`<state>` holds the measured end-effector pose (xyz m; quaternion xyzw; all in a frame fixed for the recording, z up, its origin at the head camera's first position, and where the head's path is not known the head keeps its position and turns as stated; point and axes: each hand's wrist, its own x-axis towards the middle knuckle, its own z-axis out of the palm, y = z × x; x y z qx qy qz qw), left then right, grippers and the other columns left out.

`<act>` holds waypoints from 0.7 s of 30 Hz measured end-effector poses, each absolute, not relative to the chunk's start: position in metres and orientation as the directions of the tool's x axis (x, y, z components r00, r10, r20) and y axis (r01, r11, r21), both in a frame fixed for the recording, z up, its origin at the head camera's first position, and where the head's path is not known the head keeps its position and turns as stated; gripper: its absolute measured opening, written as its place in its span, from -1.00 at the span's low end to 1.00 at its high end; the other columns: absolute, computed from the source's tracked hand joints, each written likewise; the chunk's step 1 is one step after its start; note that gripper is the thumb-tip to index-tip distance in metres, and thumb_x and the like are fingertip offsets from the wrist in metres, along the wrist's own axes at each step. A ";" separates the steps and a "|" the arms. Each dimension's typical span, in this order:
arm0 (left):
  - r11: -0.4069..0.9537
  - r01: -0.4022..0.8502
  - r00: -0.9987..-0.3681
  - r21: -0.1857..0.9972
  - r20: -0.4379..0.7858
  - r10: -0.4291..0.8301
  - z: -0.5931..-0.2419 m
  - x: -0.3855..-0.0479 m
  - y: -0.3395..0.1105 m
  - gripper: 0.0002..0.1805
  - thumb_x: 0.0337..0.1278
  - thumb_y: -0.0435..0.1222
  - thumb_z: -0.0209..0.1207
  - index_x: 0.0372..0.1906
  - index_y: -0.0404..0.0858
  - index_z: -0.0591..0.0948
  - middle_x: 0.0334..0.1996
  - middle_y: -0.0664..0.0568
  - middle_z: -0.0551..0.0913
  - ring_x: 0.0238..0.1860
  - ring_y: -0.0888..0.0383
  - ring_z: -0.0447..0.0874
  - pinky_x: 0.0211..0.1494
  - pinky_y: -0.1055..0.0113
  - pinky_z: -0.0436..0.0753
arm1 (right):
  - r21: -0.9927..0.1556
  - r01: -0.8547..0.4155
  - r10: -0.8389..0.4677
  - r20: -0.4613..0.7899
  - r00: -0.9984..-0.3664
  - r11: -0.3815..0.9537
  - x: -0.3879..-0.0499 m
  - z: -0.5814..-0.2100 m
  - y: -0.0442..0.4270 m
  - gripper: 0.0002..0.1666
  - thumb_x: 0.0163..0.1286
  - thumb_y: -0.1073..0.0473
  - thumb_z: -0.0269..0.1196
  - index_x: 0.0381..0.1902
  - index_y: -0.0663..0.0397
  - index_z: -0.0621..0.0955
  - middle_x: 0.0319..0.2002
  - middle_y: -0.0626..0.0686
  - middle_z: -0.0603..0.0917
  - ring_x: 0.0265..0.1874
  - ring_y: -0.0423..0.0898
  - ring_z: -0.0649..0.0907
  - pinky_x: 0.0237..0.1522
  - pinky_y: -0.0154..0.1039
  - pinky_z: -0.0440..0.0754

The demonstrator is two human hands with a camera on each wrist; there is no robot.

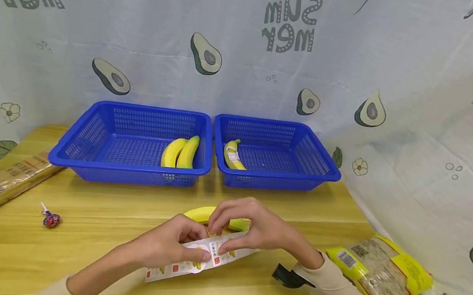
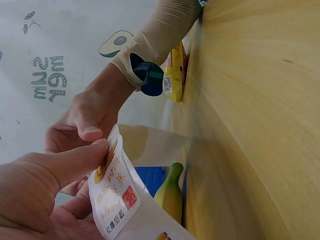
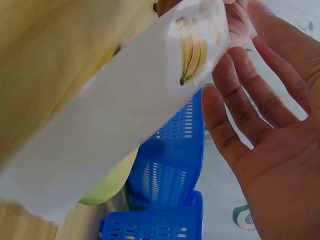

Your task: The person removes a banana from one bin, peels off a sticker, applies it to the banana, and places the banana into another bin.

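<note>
My left hand (image 1: 179,242) pinches a white strip of banana stickers (image 1: 246,255) between thumb and fingers, above the table. In the left wrist view, the thumb presses near the edge of a printed sticker (image 2: 117,192). Beside the strip's edge is my right hand (image 3: 280,120), its fingers spread and loosely bent; in the right wrist view its thumb and index tips stand apart. Whether its fingertips touch the strip, I cannot tell. A banana (image 1: 199,214) lies on the table just behind both hands, partly hidden by them and the strip.
At the back stand two blue baskets: the left basket (image 1: 128,167) holds two bananas (image 1: 187,153), the right basket (image 1: 276,174) one labelled banana (image 1: 232,155). A lollipop (image 1: 51,219) and a long package (image 1: 13,178) lie left. A yellow bag (image 1: 381,270) lies right.
</note>
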<state>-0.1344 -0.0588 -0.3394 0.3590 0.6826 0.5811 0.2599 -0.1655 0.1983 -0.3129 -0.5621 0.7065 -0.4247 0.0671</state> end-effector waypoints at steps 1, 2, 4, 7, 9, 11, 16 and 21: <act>0.065 0.190 -0.610 0.980 0.066 0.790 -0.340 -0.135 -0.059 -0.86 0.37 -0.39 0.39 -0.17 -0.44 0.73 -0.30 0.09 0.76 -0.28 0.26 0.67 -0.16 0.49 0.65 | -0.682 -0.732 -0.852 0.379 -0.361 0.007 -0.165 -0.313 0.198 -0.66 0.25 0.39 0.59 -0.04 0.17 0.76 -0.04 0.13 0.77 -0.13 -0.07 0.74 -0.11 -0.09 0.86; 0.058 0.197 -0.610 0.979 0.076 0.788 -0.340 -0.135 -0.059 -0.86 0.38 -0.39 0.38 -0.18 -0.45 0.73 -0.31 0.10 0.75 -0.29 0.27 0.65 -0.19 0.49 0.63 | -0.684 -0.729 -0.853 0.376 -0.363 0.009 -0.165 -0.314 0.198 -0.67 0.25 0.38 0.59 -0.04 0.17 0.76 -0.05 0.12 0.77 -0.14 -0.07 0.73 -0.13 -0.09 0.85; 0.052 0.208 -0.614 0.977 0.089 0.784 -0.340 -0.136 -0.060 -0.86 0.38 -0.38 0.38 -0.18 -0.44 0.73 -0.33 0.12 0.73 -0.30 0.28 0.62 -0.22 0.50 0.59 | -0.689 -0.724 -0.853 0.369 -0.368 0.014 -0.165 -0.315 0.197 -0.68 0.26 0.37 0.59 -0.05 0.16 0.76 -0.07 0.11 0.76 -0.16 -0.07 0.71 -0.16 -0.11 0.84; 0.044 0.217 -0.610 0.975 0.100 0.786 -0.341 -0.137 -0.059 -0.86 0.38 -0.37 0.38 -0.17 -0.42 0.74 -0.35 0.16 0.70 -0.30 0.30 0.59 -0.23 0.51 0.57 | -0.686 -0.727 -0.853 0.365 -0.373 0.024 -0.164 -0.319 0.197 -0.69 0.26 0.36 0.59 -0.06 0.13 0.77 -0.09 0.08 0.75 -0.21 -0.08 0.67 -0.20 -0.13 0.81; 0.046 0.216 -0.609 0.975 0.098 0.787 -0.340 -0.136 -0.059 -0.86 0.38 -0.36 0.38 -0.16 -0.41 0.74 -0.35 0.16 0.70 -0.30 0.31 0.59 -0.26 0.52 0.56 | -0.681 -0.732 -0.855 0.363 -0.371 0.029 -0.164 -0.320 0.197 -0.69 0.26 0.35 0.59 -0.05 0.12 0.77 -0.09 0.07 0.74 -0.24 -0.09 0.65 -0.22 -0.16 0.78; 0.056 0.215 -0.614 0.975 0.091 0.784 -0.339 -0.136 -0.060 -0.86 0.39 -0.35 0.38 -0.15 -0.40 0.74 -0.37 0.16 0.70 -0.35 0.33 0.56 -0.37 0.52 0.53 | -0.673 -0.739 -0.858 0.358 -0.369 0.037 -0.163 -0.321 0.196 -0.69 0.28 0.34 0.58 -0.05 0.10 0.77 -0.10 0.05 0.73 -0.25 -0.11 0.62 -0.22 -0.20 0.74; 0.066 0.210 -0.625 0.976 0.081 0.777 -0.339 -0.136 -0.060 -0.85 0.42 -0.34 0.37 -0.14 -0.40 0.74 -0.37 0.15 0.70 -0.39 0.34 0.52 -0.46 0.54 0.42 | -0.652 -0.755 -0.863 0.339 -0.375 0.073 -0.163 -0.320 0.193 -0.75 0.31 0.30 0.56 -0.09 0.05 0.77 -0.16 -0.01 0.71 -0.24 -0.17 0.59 -0.18 -0.32 0.67; 0.070 0.218 -0.631 0.973 0.086 0.771 -0.339 -0.136 -0.061 -0.85 0.43 -0.33 0.37 -0.15 -0.39 0.74 -0.36 0.14 0.71 -0.35 0.32 0.56 -0.44 0.53 0.44 | -0.640 -0.763 -0.863 0.333 -0.380 0.089 -0.163 -0.320 0.192 -0.80 0.34 0.29 0.55 -0.14 0.03 0.75 -0.18 -0.03 0.72 -0.25 -0.19 0.59 -0.18 -0.34 0.66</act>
